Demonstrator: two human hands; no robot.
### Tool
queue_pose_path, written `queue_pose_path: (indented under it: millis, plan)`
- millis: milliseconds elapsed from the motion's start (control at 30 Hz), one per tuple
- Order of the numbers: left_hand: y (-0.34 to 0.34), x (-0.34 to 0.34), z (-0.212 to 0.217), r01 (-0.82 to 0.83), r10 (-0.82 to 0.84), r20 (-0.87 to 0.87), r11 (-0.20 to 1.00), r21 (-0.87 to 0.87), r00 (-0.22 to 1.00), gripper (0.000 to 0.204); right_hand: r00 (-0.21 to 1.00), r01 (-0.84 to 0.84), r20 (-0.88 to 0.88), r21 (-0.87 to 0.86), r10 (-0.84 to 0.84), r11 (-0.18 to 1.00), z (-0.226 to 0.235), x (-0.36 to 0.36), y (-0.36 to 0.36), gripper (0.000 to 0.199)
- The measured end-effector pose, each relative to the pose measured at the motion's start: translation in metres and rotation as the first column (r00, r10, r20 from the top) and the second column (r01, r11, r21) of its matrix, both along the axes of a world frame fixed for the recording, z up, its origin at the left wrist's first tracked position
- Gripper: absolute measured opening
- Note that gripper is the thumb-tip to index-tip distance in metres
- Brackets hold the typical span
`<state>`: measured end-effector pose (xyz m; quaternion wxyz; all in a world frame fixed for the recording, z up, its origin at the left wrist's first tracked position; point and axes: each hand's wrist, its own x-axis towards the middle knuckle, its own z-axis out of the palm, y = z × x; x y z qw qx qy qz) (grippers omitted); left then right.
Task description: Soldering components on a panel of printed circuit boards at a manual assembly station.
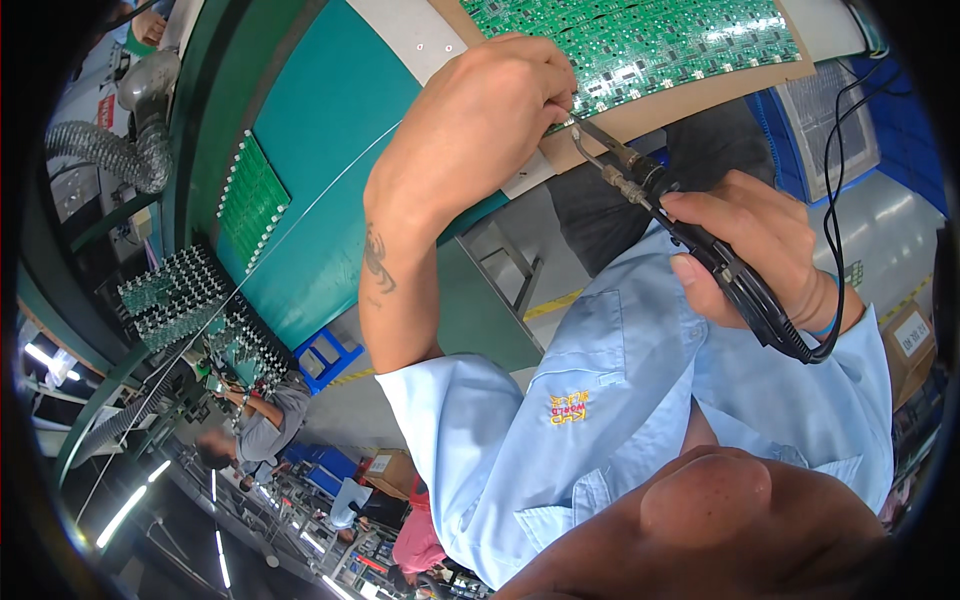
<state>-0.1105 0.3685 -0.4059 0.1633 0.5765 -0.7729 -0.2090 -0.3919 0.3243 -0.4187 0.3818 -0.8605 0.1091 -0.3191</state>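
At the near edge of a green circuit board panel (pixel 640 50), my left hand (pixel 480 120) is closed, thumb and fingers pinched together. What it pinches is too small or hidden to make out. My right hand (pixel 755 240) wraps around the black handle of a soldering iron (pixel 720 262). The iron points up and left, with a dark tip and a thin bent metal tube side by side at its front end. Both ends lie just beside my left fingertips, by the small white parts along the panel's edge. Whether the tip touches the board I cannot tell.
The panel lies on a brown sheet (pixel 690 95). On the green bench mat (pixel 330 110) rests another green board (pixel 255 200), with stacked boards (pixel 185 295) beyond it. A thin line crosses the mat. A black cable (pixel 835 215) hangs from the iron. Co-workers sit at lower left.
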Motion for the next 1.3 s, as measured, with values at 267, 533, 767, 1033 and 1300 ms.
queue_pose_path:
  millis: [267, 533, 767, 1033, 1300]
  plan:
    - [0.002, 0.0, 0.004, -0.046, 0.047, -0.024, 0.998, 0.047, 0.999, 0.005, 1.0, -0.002, 0.001, -0.009, 0.002, 1.0, -0.001, -0.002, 0.001, 0.035]
    - [0.004, -0.001, 0.009, -0.078, 0.082, -0.044, 0.994, 0.078, 0.996, 0.006, 1.0, -0.008, 0.016, 0.01, 0.008, 1.0, 0.007, -0.016, -0.008, 0.036]
    - [0.017, -0.003, 0.014, -0.215, 0.225, -0.089, 0.97, 0.116, 0.97, 0.007, 0.997, 0.05, 0.062, 0.019, -0.051, 0.999, 0.009, -0.034, -0.04, 0.039]
    - [0.086, 0.01, 0.001, -0.603, 0.607, -0.065, 0.795, 0.068, 0.792, 0.018, 0.924, 0.375, 0.031, 0.124, -0.381, 0.919, -0.009, -0.063, -0.109, 0.036]
    - [0.086, -0.014, 0.012, -0.61, 0.62, 0.055, 0.782, -0.13, 0.783, 0.041, 0.814, 0.528, 0.151, 0.211, -0.562, 0.822, -0.068, -0.051, -0.212, 0.035]
